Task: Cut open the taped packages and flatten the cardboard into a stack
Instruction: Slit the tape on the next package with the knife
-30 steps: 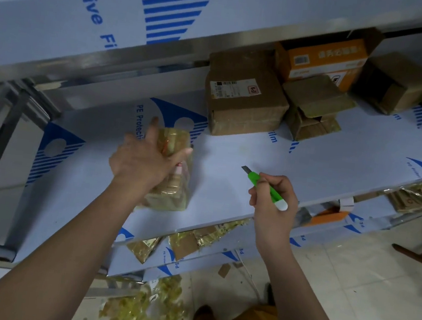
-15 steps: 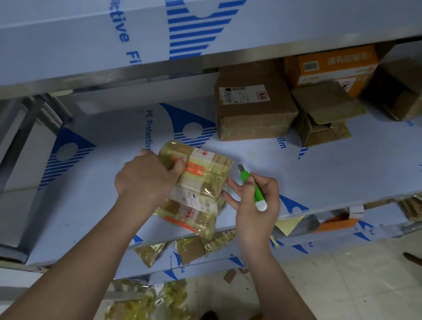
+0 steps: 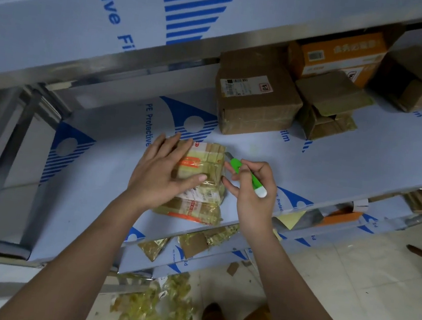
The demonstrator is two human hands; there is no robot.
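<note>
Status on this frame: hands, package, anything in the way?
Left hand flat on package. Right hand grips cutter, blade at package's right edge. Nothing in the way.

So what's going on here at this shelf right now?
A person is opening a tape-wrapped package on the film-covered shelf. The left hand presses flat on top of it, while the right hand grips a green utility knife, blade at the package's right edge. More cardboard boxes wait at the back; torn tape scraps litter the floor.

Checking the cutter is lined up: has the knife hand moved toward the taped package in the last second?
Yes. The right hand with the knife came left across the shelf to the package.
</note>
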